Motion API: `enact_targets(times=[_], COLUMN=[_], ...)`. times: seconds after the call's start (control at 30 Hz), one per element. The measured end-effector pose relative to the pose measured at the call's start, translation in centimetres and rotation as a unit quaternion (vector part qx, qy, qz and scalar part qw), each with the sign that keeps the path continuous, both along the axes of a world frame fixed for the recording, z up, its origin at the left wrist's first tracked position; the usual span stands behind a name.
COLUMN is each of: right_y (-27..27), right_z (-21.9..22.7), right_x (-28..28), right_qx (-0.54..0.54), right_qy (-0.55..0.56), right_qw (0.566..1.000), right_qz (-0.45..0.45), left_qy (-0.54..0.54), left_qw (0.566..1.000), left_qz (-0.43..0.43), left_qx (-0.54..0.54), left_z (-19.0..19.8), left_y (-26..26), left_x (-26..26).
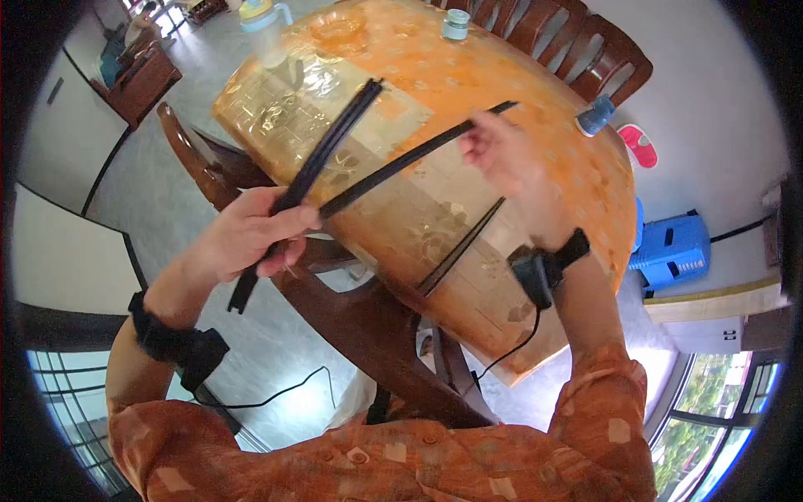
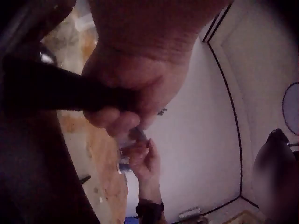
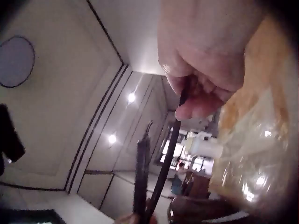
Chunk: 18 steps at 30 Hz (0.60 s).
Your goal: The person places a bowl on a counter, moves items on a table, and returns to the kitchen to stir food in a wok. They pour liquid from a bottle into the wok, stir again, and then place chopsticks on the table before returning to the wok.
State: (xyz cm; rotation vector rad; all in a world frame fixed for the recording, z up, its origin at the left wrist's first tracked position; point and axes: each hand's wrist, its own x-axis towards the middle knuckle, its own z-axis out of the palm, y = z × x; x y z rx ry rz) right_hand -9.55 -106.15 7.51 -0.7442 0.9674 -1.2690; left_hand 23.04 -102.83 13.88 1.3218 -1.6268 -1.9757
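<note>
My left hand (image 1: 255, 230) grips a bundle of long black strips (image 1: 335, 134), whose lower end sticks out below the fist. One separate black strip (image 1: 401, 161) runs from the left hand to my right hand (image 1: 502, 155), which pinches it near its far end. In the right wrist view the right hand (image 3: 201, 79) holds that strip (image 3: 167, 163) between thumb and fingers, beside the bundle (image 3: 141, 177). The left wrist view has the left hand (image 2: 135, 88) curled round the dark bundle (image 2: 56, 88). Another thin black strip (image 1: 460, 247) lies on the table below.
The table (image 1: 560, 167) has an orange patterned cover. A jar (image 1: 455, 25), a blue cup (image 1: 595, 115) and a bottle (image 1: 258, 15) stand near its edges. Wooden chairs (image 1: 615, 63) surround it, and a blue stool (image 1: 673, 251) is at the right. Cables hang from both wrists.
</note>
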Motion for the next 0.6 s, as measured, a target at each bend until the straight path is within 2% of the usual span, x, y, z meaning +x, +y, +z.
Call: enact_targets(times=[0.03,0.1,0.13,0.17,0.2,0.23,0.3,0.4,0.6], right_y=[-1.3,-3.4,-4.0,-4.5,-5.0,-5.5,-7.3,-9.6,-13.3], right_z=[-1.0,-2.9,-3.5,-4.2,-4.9,-5.3,-6.4,-7.0,-13.9], right_x=[-1.6,-3.6,-3.1,-2.5,-1.8,-0.6,2.5,6.0,6.9], right_qx=[0.002,0.023,0.026,0.039,0.052,0.056,0.034,0.044,0.150], right_qy=[0.001,0.028,0.029,0.082,0.134,0.135,0.256,0.266,0.194], right_qw=[1.000,0.997,0.997,0.992,0.984,0.984,0.962,0.962,0.969], right_qz=[0.005,-0.064,-0.060,-0.083,-0.106,-0.103,-0.087,-0.030,0.030], left_qy=[-0.019,0.004,0.011,0.017,0.016,0.018,0.019,0.035,0.039], left_qw=[1.000,0.999,0.995,0.988,0.988,0.983,0.977,0.972,0.958], left_qz=[0.008,0.044,0.099,0.153,0.156,0.183,0.211,0.231,0.282], left_qx=[-0.019,-0.026,-0.023,-0.020,-0.016,-0.015,-0.010,-0.007,0.026], left_z=[0.0,-0.3,-0.3,-0.3,-0.5,-0.6,-1.4,-2.7,-5.6], left_y=[0.0,0.5,0.9,1.3,1.8,2.3,3.2,4.4,6.8], left_x=[1.2,3.7,4.8,5.8,6.6,7.3,8.4,9.9,12.1])
